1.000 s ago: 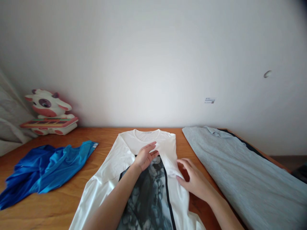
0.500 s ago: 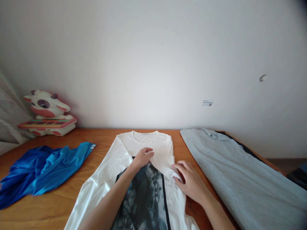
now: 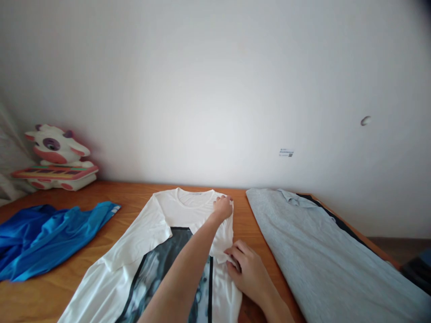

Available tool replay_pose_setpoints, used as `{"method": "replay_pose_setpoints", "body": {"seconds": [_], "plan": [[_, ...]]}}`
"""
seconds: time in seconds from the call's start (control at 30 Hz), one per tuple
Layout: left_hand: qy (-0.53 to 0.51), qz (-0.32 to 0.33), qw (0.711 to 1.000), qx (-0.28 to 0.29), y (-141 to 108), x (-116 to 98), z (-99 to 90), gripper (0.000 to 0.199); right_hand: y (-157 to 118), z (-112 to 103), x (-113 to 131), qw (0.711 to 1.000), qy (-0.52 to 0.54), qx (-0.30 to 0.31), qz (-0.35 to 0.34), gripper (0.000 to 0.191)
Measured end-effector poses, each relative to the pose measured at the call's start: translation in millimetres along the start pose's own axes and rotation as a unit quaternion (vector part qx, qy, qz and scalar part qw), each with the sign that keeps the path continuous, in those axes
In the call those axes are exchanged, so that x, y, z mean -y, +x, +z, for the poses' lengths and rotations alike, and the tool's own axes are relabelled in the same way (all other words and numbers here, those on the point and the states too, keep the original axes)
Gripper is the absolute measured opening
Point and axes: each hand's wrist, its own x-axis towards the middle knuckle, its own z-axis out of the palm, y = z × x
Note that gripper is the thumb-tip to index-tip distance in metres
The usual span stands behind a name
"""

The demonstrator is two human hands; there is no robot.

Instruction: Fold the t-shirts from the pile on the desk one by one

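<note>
Your left hand [image 3: 222,208] has moved forward from the middle of the white shirt [image 3: 158,233] to its far right shoulder, beside the collar. The fingers are curled down onto the cloth there; whether they pinch it or only press it, you cannot tell. Your right hand [image 3: 247,271] has slid in closer and now grips a bunched fold of the shirt's right edge between thumb and fingertips [image 3: 232,259]. The right sleeve now lies folded inward, so this side looks nearly straightened.

The shirt lies front up on the wooden table [image 3: 84,251], collar away from you, with a dark printed panel [image 3: 158,273] running under your left forearm. A grey garment [image 3: 319,251] lies just beyond your right fingers.
</note>
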Motion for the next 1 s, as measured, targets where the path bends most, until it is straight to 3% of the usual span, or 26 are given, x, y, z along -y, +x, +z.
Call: {"method": "replay_pose_setpoints", "body": {"seconds": [0.23, 0.33, 0.5, 0.67, 0.83, 1.0], "plan": [[0.019, 0.042, 0.999, -0.006, 21.6, 9.5, 5.5, 0.025, -0.3, -5.6, 3.7, 1.0, 0.015, -0.001, -0.007, 0.02], [0.041, 0.076, 0.996, -0.006, 11.0, 10.2, 4.8, 0.025, -0.3, -6.4, 4.8, 0.999, 0.023, -0.031, -0.016, 0.007], [0.057, 0.13, 0.989, 0.033, -22.1, 16.8, 10.4, 0.025, 0.7, -5.8, 8.7, 0.998, 0.033, -0.024, -0.047, 0.013], [0.052, 0.173, 0.983, 0.044, -41.7, 25.2, 12.3, 0.042, 0.6, -4.9, 11.3, 0.998, 0.029, 0.0, -0.061, 0.024], [0.057, 0.194, 0.979, 0.04, -50.4, 20.8, -0.6, 0.041, 0.9, -3.9, 11.8, 0.997, 0.052, -0.013, -0.062, 0.041], [0.074, 0.247, 0.962, 0.091, -87.0, 35.6, -34.8, 0.036, 1.5, -4.7, 11.7, 0.995, 0.095, 0.003, -0.028, 0.047]]}}
